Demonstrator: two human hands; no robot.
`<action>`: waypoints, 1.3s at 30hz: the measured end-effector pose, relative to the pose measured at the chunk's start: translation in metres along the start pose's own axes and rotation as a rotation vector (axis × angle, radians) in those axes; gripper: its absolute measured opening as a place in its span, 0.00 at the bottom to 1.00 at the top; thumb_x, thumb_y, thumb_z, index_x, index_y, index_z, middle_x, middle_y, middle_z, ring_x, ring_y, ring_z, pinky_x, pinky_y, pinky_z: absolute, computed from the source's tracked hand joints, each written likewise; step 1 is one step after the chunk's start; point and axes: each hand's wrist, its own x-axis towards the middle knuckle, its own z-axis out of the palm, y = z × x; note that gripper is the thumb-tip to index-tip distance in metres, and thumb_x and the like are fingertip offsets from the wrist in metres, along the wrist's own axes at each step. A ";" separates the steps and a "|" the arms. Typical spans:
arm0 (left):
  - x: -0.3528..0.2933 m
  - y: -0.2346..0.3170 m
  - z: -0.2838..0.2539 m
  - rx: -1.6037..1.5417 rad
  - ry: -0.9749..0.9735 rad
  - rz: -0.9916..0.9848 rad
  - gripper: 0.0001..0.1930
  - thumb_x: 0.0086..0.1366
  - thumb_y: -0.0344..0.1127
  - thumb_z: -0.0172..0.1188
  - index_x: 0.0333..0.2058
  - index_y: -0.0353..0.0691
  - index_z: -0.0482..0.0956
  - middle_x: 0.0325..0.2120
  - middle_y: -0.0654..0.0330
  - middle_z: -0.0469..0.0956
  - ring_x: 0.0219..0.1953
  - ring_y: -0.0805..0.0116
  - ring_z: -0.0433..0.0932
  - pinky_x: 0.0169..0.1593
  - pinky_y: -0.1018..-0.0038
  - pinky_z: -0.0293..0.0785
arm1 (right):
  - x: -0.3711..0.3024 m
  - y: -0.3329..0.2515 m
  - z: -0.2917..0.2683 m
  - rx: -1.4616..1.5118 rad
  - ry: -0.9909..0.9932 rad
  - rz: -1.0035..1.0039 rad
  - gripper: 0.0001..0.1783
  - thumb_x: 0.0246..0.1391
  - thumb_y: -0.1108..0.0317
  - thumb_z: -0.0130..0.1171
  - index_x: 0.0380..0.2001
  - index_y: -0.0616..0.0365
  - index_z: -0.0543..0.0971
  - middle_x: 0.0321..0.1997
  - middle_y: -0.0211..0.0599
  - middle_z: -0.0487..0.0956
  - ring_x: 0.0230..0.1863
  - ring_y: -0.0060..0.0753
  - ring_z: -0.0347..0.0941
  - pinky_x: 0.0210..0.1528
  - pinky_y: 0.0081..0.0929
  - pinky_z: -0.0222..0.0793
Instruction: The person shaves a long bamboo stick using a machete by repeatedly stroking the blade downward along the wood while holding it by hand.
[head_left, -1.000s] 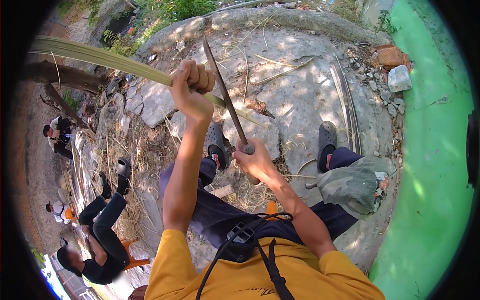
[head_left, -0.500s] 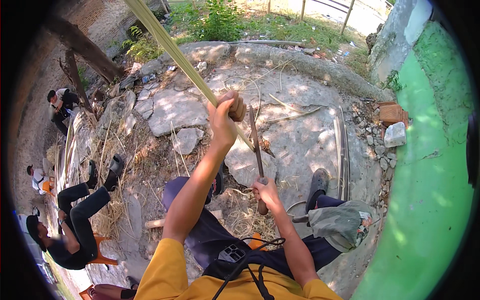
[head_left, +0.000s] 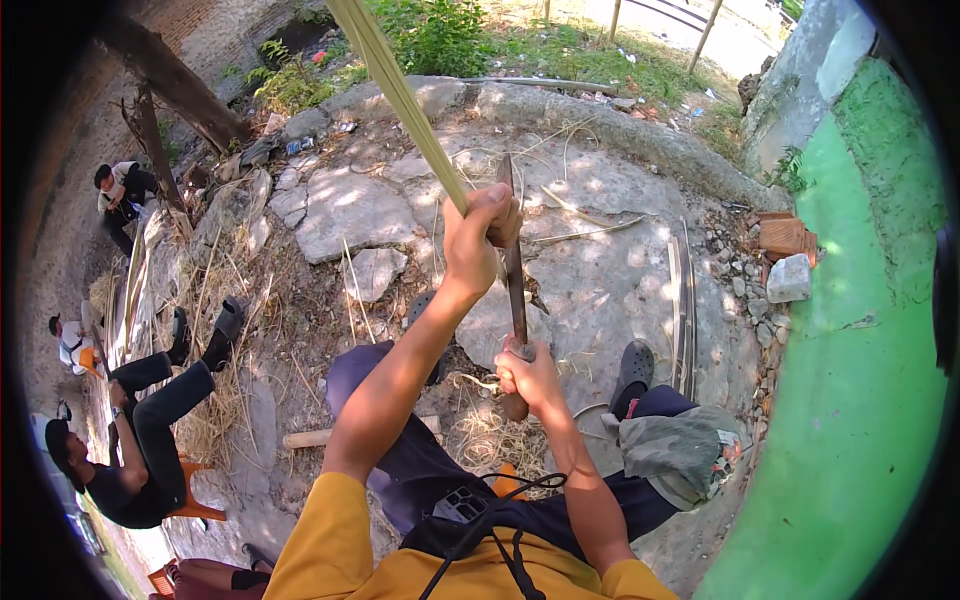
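Observation:
My left hand [head_left: 480, 240] is closed around a long, pale green bamboo strip [head_left: 400, 95], which slants up and away past the top edge. My right hand [head_left: 530, 378] grips the wooden handle of a long knife [head_left: 518, 310]. The dark, narrow blade points away from me and passes just behind my left hand, its tip showing above the knuckles. Whether the edge touches the strip there is hidden by my fingers. A thin pale shaving [head_left: 478, 383] curls beside my right hand. Below it, shavings [head_left: 500, 440] lie on the ground between my legs.
A grey-green cloth [head_left: 665, 450] covers my right knee. Several long strips [head_left: 683, 310] lie on the broken concrete at right, near bricks [head_left: 788, 237] and a green wall [head_left: 850, 400]. At left a person [head_left: 140, 450] sits on an orange chair; others sit farther back.
My left hand has shifted slightly right and nearer, beside the blade, and the strip has swung right with it. The knife tip now reaches farther away. The seated person at left has moved an arm.

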 end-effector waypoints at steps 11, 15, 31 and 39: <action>-0.005 -0.001 -0.011 -0.030 -0.009 -0.013 0.22 0.69 0.37 0.49 0.16 0.46 0.52 0.13 0.72 0.47 0.14 0.80 0.45 0.19 0.75 0.40 | 0.014 0.045 -0.036 -0.363 0.347 0.120 0.05 0.51 0.74 0.59 0.26 0.59 0.73 0.19 0.29 0.72 0.16 0.20 0.66 0.16 0.24 0.59; -0.005 -0.001 -0.004 -0.009 -0.032 -0.031 0.22 0.69 0.37 0.49 0.16 0.46 0.53 0.13 0.72 0.47 0.14 0.80 0.45 0.19 0.75 0.40 | -0.003 0.004 0.003 -0.246 0.248 -0.004 0.05 0.50 0.74 0.59 0.24 0.58 0.73 0.18 0.27 0.72 0.15 0.18 0.66 0.17 0.22 0.59; -0.004 0.003 -0.014 0.015 0.002 -0.011 0.23 0.68 0.42 0.51 0.16 0.46 0.53 0.12 0.71 0.48 0.15 0.79 0.44 0.19 0.74 0.40 | 0.018 0.046 -0.023 -0.268 0.348 0.141 0.08 0.54 0.74 0.56 0.24 0.55 0.69 0.16 0.25 0.68 0.14 0.18 0.62 0.16 0.21 0.56; -0.003 0.003 -0.005 -0.023 -0.043 0.001 0.24 0.69 0.40 0.50 0.16 0.46 0.51 0.12 0.71 0.48 0.14 0.79 0.44 0.19 0.74 0.40 | 0.014 0.005 0.006 -0.193 0.145 -0.090 0.07 0.51 0.74 0.58 0.22 0.57 0.71 0.17 0.28 0.72 0.14 0.18 0.65 0.15 0.21 0.56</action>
